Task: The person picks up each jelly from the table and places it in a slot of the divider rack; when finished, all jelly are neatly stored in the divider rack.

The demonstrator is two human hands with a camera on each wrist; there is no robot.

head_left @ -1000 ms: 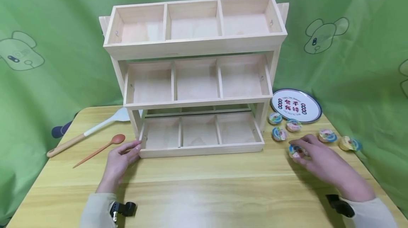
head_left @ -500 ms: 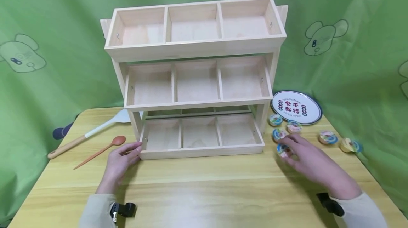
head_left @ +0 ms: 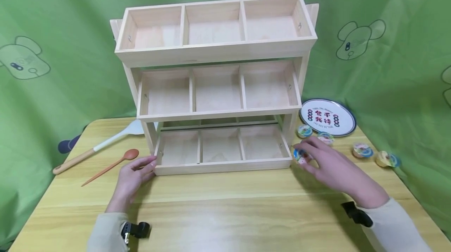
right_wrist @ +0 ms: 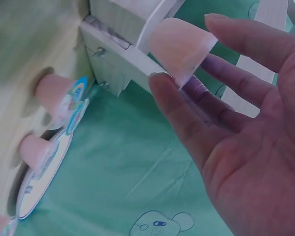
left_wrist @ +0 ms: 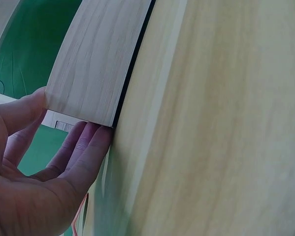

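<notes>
My right hand [head_left: 329,168] pinches a small jelly cup [head_left: 300,155] with a printed lid, close to the right end of the rack's bottom tier. Its pale pink cup body shows between thumb and fingers in the right wrist view. At the other end, my left hand [head_left: 134,177] grips the front left corner of the bottom tier of a three-tier wooden rack [head_left: 220,166]. In the left wrist view the thumb sits at the top edge of the tier's front board [left_wrist: 98,59], with fingertips at its lower end. All nine-style divided compartments seen from above hold nothing.
Jelly cups stand right of the rack, including one jelly cup [head_left: 362,150] near the table's right edge. A round plate with red lettering [head_left: 329,117] lies behind them. An orange spoon [head_left: 131,154] and a white spatula [head_left: 118,136] lie on the left.
My right hand has carried the jelly cup leftward and slightly back, up to the rack's right end, covering another cup from the head view. The left hand stays at the corner.
</notes>
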